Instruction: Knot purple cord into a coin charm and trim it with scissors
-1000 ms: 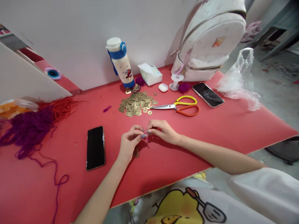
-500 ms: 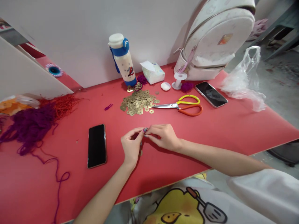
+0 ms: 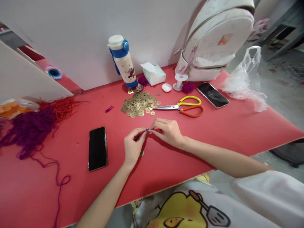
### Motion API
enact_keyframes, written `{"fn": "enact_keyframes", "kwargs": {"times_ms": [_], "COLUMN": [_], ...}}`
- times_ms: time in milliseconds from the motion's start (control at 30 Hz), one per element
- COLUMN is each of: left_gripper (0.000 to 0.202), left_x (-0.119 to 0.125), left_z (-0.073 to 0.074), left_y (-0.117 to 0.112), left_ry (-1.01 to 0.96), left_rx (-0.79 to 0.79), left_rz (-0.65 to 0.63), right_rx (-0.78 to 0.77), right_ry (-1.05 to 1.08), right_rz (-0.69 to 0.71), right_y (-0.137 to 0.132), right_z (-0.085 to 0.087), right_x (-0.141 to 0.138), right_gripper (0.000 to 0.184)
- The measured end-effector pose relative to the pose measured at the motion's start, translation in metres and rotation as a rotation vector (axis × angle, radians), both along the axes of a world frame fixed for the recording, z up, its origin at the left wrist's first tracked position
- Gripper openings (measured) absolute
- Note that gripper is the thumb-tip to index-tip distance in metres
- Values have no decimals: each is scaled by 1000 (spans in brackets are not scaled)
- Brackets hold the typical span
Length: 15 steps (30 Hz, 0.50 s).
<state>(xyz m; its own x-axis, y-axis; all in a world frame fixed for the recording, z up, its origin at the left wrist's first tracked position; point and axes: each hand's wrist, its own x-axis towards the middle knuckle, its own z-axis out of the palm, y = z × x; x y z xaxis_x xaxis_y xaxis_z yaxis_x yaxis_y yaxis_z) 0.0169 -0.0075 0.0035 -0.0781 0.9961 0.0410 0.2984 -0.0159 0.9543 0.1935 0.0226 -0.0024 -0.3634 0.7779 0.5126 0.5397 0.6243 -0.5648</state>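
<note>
Above the red table, my left hand (image 3: 134, 146) and my right hand (image 3: 169, 131) meet fingertip to fingertip, both pinched. A small bit of purple yarn (image 3: 147, 130) shows between the fingertips; most of it is hidden by the fingers. Just under my left hand, a brass holed coin (image 3: 142, 153) peeks out beside the wrist; whether it hangs from the yarn or lies on the table I cannot tell. Beyond the hands lies a heap of brass coins (image 3: 137, 104). Scissors (image 3: 178, 107) with one yellow and one orange handle rest closed, their tip touching the heap's right edge.
A black phone (image 3: 98, 148) lies left of my hands, and purple yarn strands (image 3: 33, 129) pile up farther left beside red ones (image 3: 65, 107). Along the back stand a bottle (image 3: 123, 63), a tissue pack (image 3: 154, 74), a white spool (image 3: 180, 81) and a backpack (image 3: 213, 41). Another phone (image 3: 213, 95) lies right.
My right hand has shifted slightly up and away, its fingers still at the left fingertips. More purple yarn shows between them. The view has moved a little.
</note>
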Motion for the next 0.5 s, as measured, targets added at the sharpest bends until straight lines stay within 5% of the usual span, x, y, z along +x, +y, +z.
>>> {"fn": "enact_keyframes", "kwargs": {"times_ms": [500], "left_gripper": [12], "left_x": [0], "left_z": [0], "left_y": [0], "left_ry": [86], "left_rx": [12], "left_rz": [41], "right_rx": [51], "right_ry": [-94], "right_rz": [153], "right_y": [2], "right_z": [0], "right_x": [4], "right_gripper": [23]}}
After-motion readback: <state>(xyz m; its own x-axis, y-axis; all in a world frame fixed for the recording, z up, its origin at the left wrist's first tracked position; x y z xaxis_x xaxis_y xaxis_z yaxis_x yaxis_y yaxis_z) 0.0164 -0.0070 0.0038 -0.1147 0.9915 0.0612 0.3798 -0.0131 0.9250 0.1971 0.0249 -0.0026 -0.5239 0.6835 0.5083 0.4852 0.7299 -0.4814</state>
